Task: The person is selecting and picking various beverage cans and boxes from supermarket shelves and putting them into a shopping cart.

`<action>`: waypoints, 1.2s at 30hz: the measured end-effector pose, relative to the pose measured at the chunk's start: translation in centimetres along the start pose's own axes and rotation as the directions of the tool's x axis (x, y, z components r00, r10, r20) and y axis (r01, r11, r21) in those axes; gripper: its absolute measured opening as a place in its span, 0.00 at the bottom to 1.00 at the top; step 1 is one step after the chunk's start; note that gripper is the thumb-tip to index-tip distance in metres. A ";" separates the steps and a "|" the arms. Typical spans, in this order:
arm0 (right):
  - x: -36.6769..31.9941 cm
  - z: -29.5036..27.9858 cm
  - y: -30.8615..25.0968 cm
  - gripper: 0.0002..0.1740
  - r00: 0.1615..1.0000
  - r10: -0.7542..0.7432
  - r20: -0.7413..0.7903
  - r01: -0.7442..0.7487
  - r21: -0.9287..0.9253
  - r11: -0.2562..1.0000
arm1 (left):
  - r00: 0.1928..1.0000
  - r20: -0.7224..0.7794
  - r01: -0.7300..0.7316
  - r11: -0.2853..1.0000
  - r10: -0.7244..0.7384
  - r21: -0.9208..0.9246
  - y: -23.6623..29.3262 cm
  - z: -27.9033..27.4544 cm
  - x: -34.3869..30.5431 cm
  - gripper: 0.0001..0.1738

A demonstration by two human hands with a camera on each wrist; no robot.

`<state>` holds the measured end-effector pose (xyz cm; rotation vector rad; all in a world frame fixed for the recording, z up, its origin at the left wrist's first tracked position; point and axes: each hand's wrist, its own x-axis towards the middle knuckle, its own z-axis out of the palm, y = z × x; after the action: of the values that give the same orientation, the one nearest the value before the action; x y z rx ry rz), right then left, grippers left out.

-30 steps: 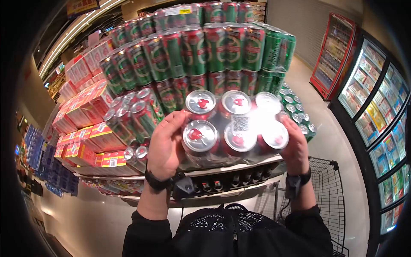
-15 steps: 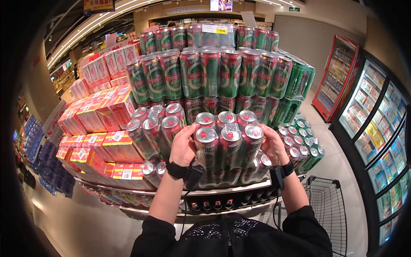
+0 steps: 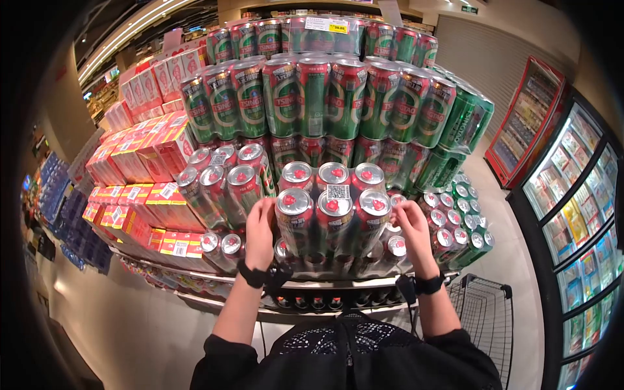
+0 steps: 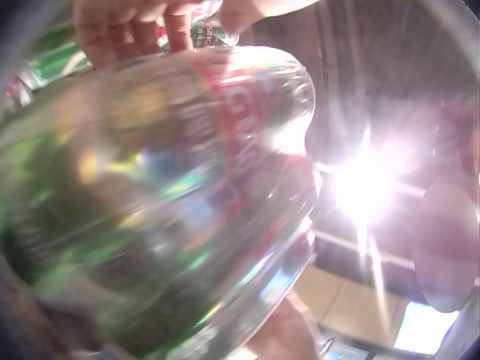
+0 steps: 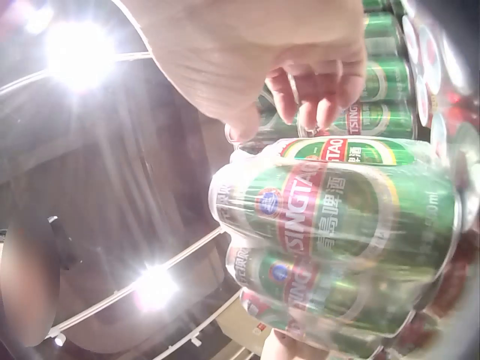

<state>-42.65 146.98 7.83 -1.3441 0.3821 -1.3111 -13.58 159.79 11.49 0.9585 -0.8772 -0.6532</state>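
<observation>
A shrink-wrapped six-pack of beer cans [image 3: 335, 218], green and red with a QR code on top, stands upright on the lower layer of cans in the head view. My left hand [image 3: 260, 235] is at its left side with fingers extended along the wrap; the left wrist view shows those fingers [image 4: 139, 30] close by the six-pack [image 4: 150, 217]. On the other side, my right hand [image 3: 414, 235] is off the pack, fingers loosely bent and holding nothing. In the right wrist view, the right hand [image 5: 277, 60] is beside the printed cans [image 5: 337, 210].
Behind rises a tall stack of wrapped beer cans [image 3: 315, 97]. Another six-pack [image 3: 224, 182] stands to the left, near red and pink cartons [image 3: 146, 156]. Green-sided cans [image 3: 465, 224] lie right. A wire shopping cart [image 3: 484, 318] stands front right, beside glass-door coolers [image 3: 578, 240].
The six-pack has gone from raised near my body, gripped by both hands, forward and down onto the stacked cans. Both hands have loosened, and the right one has drawn away from it.
</observation>
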 end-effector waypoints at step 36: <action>3.3 3.5 -1.8 0.34 0.958 -0.115 0.261 0.245 -0.546 0.801 | 0.956 0.141 -0.283 0.680 0.258 0.676 -1.5 2.7 -0.7 0.37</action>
<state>-39.49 146.43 11.90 -2.0620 0.5357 -1.2310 -16.43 158.60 10.71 1.4502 -1.3104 -0.0508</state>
